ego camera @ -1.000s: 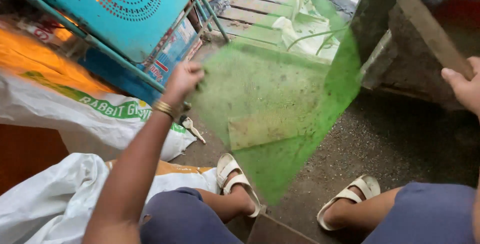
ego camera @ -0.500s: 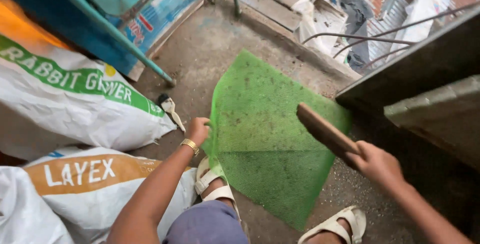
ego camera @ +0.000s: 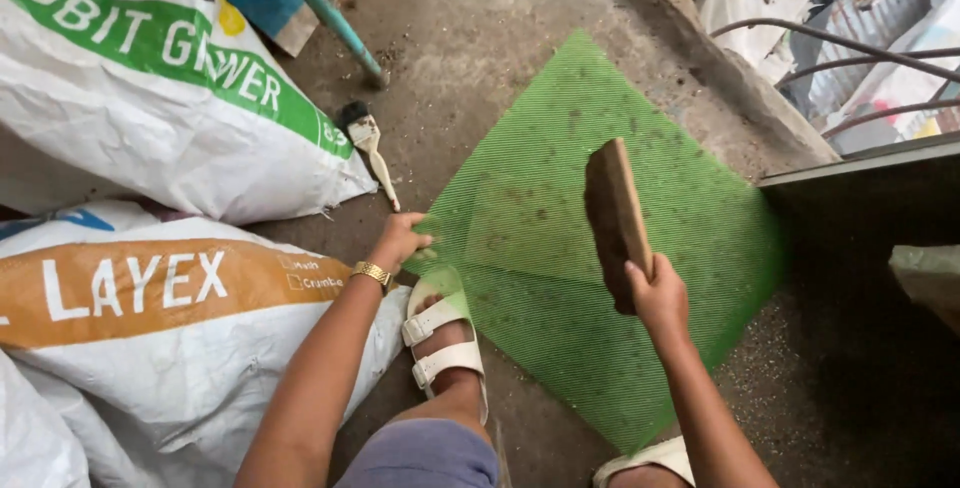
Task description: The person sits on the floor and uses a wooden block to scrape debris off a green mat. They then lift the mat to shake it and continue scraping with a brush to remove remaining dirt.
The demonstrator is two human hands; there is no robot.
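A green plastic mesh sheet (ego camera: 600, 248) lies spread flat on the concrete floor in front of my feet. My left hand (ego camera: 400, 241) pinches the sheet's near left corner against the ground; a gold bracelet circles that wrist. My right hand (ego camera: 655, 293) grips the lower end of a short brown wooden board (ego camera: 612, 210), held upright on edge above the middle of the mesh. My left foot in a white sandal (ego camera: 440, 338) rests on the mesh's lower left edge.
Two large white feed sacks (ego camera: 150, 98) lie at the left. A small paintbrush (ego camera: 365, 143) rests on the floor beside them. A blue metal leg (ego camera: 330, 18) stands behind. A concrete ledge (ego camera: 740, 78) and dark table edge (ego camera: 860, 178) bound the right.
The mesh, held up in the air a second ago, now lies flat on the floor. My right hand has brought the wooden board over it and tilted it upright.
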